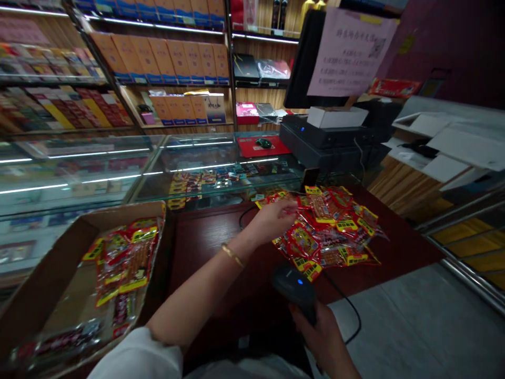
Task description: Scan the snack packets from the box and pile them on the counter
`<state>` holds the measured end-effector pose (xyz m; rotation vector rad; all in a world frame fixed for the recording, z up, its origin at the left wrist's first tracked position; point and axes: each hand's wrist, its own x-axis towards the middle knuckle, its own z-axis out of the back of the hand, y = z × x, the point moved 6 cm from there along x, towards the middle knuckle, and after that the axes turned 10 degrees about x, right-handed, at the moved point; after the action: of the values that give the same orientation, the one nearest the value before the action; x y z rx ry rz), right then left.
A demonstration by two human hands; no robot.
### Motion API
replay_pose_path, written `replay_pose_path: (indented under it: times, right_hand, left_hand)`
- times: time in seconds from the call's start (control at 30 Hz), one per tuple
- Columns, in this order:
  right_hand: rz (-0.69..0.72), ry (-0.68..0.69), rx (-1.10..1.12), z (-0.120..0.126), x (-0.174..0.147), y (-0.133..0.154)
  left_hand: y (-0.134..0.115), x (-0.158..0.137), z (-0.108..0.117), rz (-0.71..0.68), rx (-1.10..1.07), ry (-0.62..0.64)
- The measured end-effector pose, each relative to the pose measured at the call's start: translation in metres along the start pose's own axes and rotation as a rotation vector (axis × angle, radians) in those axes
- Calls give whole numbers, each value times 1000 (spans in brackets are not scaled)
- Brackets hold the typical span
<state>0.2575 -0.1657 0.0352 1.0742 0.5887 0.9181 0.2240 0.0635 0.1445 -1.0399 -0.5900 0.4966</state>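
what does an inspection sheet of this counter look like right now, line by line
surface: dark red-brown wooden counter, set against a glass display case
job's things: pile of red and yellow snack packets on the counter; black handheld scanner with a blue light
clutter: open cardboard box at the left holding more of the same packets
hands: left hand rests on the left edge of the pile, fingers on a packet; right hand grips the scanner handle
cables: black scanner cable loops over the counter edge; another dark cable by the pile
surroundings: shop shelves of boxed goods, till equipment, red mat with a mouse
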Motion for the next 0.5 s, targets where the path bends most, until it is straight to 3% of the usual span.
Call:
replay_pose_path:
  times: [0.1, 0.17, 0.27, 0.33, 0.43, 0.5]
  right_hand:
    - [-25, 86, 24, -10, 6, -4]
    - [-44, 47, 24, -15, 11, -7]
    - [-67, 91, 34, -31, 16, -6]
    - [-63, 136, 46, -44, 16, 1]
    - [-32, 187, 59, -59, 15, 14]
    - [-9, 200, 68, -65, 16, 18]
  left_hand:
    - [-6, -97, 65, 64, 55, -141]
    - [-3, -158, 109, 175, 121, -251]
    - [17, -242, 188, 391, 316, -491]
    - [36, -287, 244, 559, 531, -580]
    - [68, -326, 313, 791, 853, -496]
    - [90, -331, 343, 876, 979, -388]
